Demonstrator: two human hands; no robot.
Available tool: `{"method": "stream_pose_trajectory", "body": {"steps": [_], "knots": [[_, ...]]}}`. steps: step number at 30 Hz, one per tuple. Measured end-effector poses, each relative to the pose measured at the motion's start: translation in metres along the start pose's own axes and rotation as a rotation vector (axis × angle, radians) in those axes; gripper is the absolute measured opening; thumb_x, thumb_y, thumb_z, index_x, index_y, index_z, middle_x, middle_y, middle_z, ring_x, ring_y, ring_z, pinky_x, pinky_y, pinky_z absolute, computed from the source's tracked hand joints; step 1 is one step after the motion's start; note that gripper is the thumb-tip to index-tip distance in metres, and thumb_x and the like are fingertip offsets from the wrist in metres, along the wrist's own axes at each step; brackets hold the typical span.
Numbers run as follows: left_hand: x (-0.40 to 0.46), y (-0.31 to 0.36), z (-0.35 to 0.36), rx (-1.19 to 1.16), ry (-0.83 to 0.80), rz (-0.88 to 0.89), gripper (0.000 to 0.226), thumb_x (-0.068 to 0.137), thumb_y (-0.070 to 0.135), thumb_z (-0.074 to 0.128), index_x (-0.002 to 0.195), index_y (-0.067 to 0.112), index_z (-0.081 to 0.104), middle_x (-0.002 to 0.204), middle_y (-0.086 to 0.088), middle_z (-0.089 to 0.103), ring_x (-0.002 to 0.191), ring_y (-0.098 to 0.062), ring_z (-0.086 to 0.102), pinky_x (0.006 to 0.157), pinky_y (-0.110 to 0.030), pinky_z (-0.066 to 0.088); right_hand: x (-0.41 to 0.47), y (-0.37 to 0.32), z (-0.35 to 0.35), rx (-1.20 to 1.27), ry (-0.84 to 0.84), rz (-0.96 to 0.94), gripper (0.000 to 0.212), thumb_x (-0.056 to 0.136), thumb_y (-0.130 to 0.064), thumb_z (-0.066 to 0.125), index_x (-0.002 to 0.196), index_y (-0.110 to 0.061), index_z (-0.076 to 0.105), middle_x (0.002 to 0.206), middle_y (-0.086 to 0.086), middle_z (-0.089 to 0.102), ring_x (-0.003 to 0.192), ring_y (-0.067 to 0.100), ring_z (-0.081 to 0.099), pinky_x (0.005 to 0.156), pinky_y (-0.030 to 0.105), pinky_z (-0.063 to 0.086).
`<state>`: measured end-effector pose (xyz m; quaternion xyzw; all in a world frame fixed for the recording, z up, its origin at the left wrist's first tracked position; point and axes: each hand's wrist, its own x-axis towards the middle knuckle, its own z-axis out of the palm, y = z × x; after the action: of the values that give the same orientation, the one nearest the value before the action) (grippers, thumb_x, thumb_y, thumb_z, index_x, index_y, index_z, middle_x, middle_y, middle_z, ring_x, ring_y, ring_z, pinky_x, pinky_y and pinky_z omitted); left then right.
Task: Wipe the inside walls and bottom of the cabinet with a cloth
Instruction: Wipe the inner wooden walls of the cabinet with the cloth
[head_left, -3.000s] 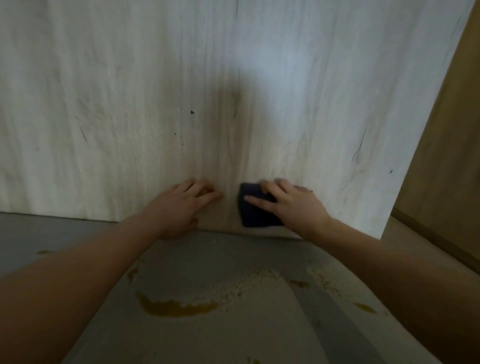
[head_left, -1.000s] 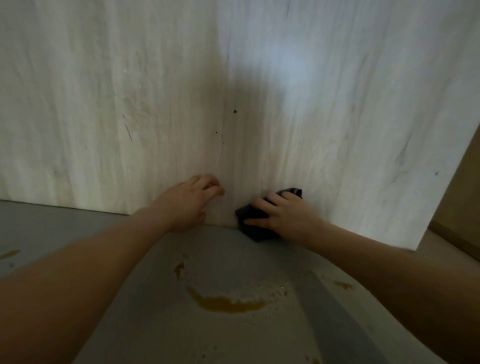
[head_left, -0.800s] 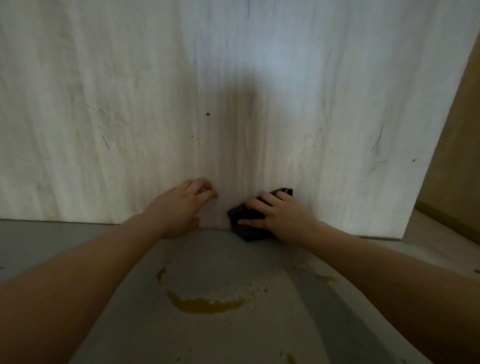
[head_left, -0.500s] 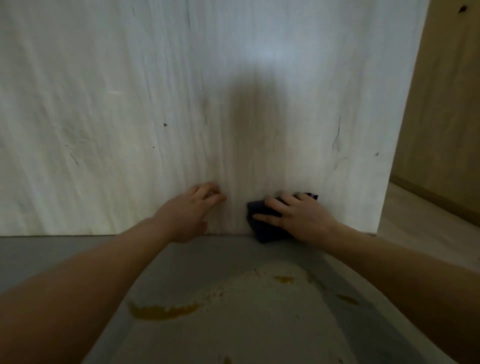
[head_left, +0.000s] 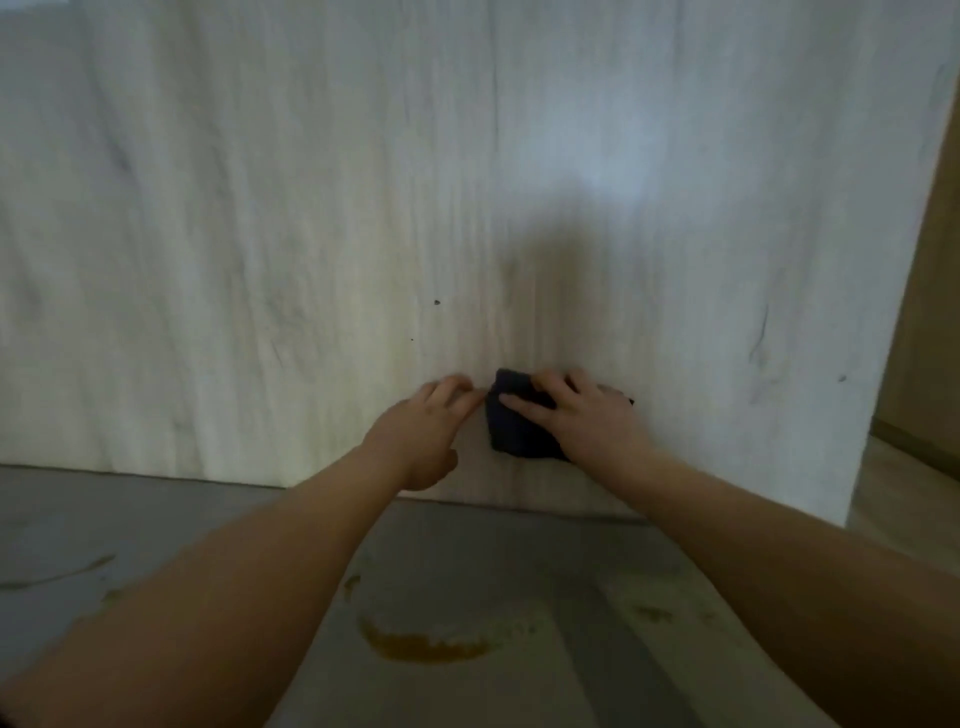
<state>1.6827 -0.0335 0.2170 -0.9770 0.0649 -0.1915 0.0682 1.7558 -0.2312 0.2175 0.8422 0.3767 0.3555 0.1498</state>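
A pale wood-grain cabinet wall fills the view ahead. My right hand presses a dark folded cloth flat against the wall, a little above the grey cabinet bottom. The hand covers most of the cloth; its left part and a small corner at the right show. My left hand rests with bent fingertips on the wall just left of the cloth, nearly touching it, and holds nothing.
A yellow-brown stain and smaller spots lie on the cabinet bottom below my arms. The wall's right edge ends at a brown surface and a lighter floor.
My right hand has slid the cloth up the wall from the bottom corner and closer to my left hand. The camera view shifted, so the wall's right edge sits further right.
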Motion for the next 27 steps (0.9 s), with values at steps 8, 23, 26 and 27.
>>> {"method": "stream_pose_trajectory", "body": {"steps": [8, 23, 26, 27], "knots": [[0.013, -0.121, -0.079, 0.022, 0.414, -0.038, 0.075, 0.087, 0.012, 0.054, 0.151, 0.014, 0.015, 0.156, -0.006, 0.014, 0.141, -0.025, 0.016, 0.114, -0.03, 0.017, 0.124, -0.015, -0.095, 0.067, 0.188, 0.353, 0.074, 0.093, -0.021, 0.052, 0.149, -0.037, 0.007, 0.142, 0.008, 0.021, 0.119, 0.032, 0.031, 0.073, 0.038, 0.049], [0.045, -0.223, -0.124, 0.103, 0.394, 0.052, 0.079, 0.096, 0.028, 0.045, 0.149, 0.025, -0.014, 0.155, 0.002, -0.025, 0.145, -0.019, -0.014, 0.116, -0.038, 0.012, 0.214, -0.061, -0.16, 0.088, 0.127, 0.791, 0.084, 0.093, -0.012, 0.051, 0.149, -0.038, -0.005, 0.149, 0.003, 0.006, 0.129, 0.031, 0.02, 0.072, 0.034, 0.042], [0.046, -0.228, -0.125, 0.088, 0.397, 0.091, 0.079, 0.097, 0.027, 0.046, 0.149, 0.028, -0.013, 0.155, 0.007, -0.026, 0.145, -0.016, -0.014, 0.116, -0.038, 0.011, 0.229, -0.034, -0.182, 0.243, 0.167, 1.075, 0.085, 0.091, -0.005, 0.049, 0.149, -0.036, -0.005, 0.147, 0.006, 0.008, 0.123, 0.034, 0.025, 0.072, 0.034, 0.038], [0.047, -0.23, -0.124, 0.076, 0.389, 0.099, 0.079, 0.097, 0.026, 0.046, 0.149, 0.029, -0.013, 0.154, 0.008, -0.026, 0.145, -0.016, -0.015, 0.116, -0.037, 0.011, 0.239, -0.033, -0.188, 0.248, 0.183, 1.12, 0.085, 0.091, -0.004, 0.048, 0.15, -0.034, -0.006, 0.148, 0.007, 0.008, 0.125, 0.035, 0.024, 0.073, 0.035, 0.039]]}}
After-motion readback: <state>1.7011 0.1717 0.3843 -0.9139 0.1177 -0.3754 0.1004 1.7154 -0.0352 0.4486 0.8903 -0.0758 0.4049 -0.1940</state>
